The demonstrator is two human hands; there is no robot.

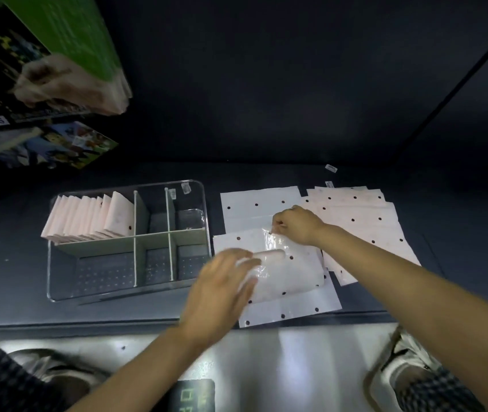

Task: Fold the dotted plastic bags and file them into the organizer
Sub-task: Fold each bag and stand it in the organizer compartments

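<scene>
Dim lighting; work proceeds on a dark matte table (266,138), its near edge meeting a pale glossy floor. A clear organizer (58,292) with grey dividers sits left of centre. Its far-left compartment already holds a row of folded bags (88,217) standing on edge; the other compartments appear unfilled. Coloured boxes (43,55) crowd the far-left corner, well apart from the work. Two small labels (331,168) lie loose on the far side.

A dotted bag in hand (293,272) lies just right of the organizer, on top of other flat bags (254,200). A further fanned stack (364,209) lies to the right.

Right hand (296,224): fingertips pinched narrow on the bag's far edge, which is lifted and crinkling. Left hand (222,289): spread wide and flat, pressing the near-left part of the bag; blur prevents finer detail.

Assessment: the film looks very light, limp and glossy, likely slippery against the sheets beneath and prone to springing open. It is best held at an edge or corner, with the other palm pinning the crease. Risk: dragging the sheets underneath out of line.
</scene>
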